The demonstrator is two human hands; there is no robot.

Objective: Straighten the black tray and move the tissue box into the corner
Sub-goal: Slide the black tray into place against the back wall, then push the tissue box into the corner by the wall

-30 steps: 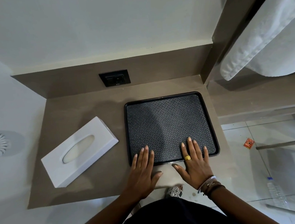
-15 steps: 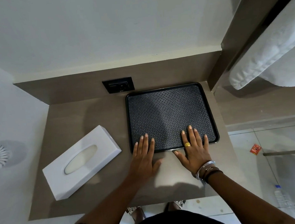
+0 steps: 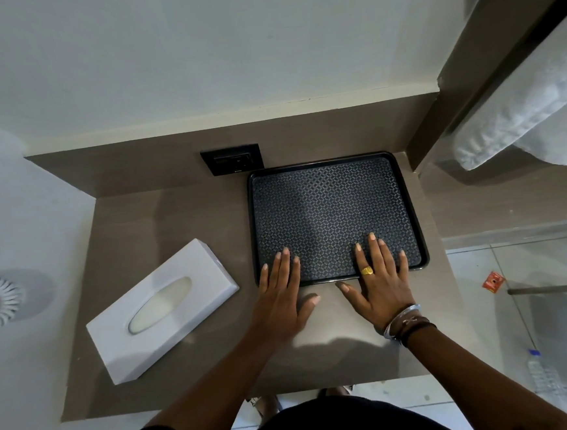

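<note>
The black tray [image 3: 329, 170] with a patterned mat lies square on the brown counter, its far edge against the back panel and its right side near the right wall. My left hand [image 3: 281, 296] rests flat with fingers spread, fingertips over the tray's near left edge. Flat too, my right hand [image 3: 378, 275], with a gold ring, has its fingers on the tray's near right part. The white tissue box [image 3: 162, 309] lies at an angle on the counter's left side, apart from both hands.
A black wall socket [image 3: 232, 159] sits in the back panel just left of the tray. The counter [image 3: 160, 224] is bounded by a white wall on the left. White towels [image 3: 522, 121] hang at the right. Floor with a bottle [image 3: 542, 374] lies beyond the right edge.
Both hands have slid the tray away from me, from near the counter's front edge to the back panel. The tissue box has not moved.
</note>
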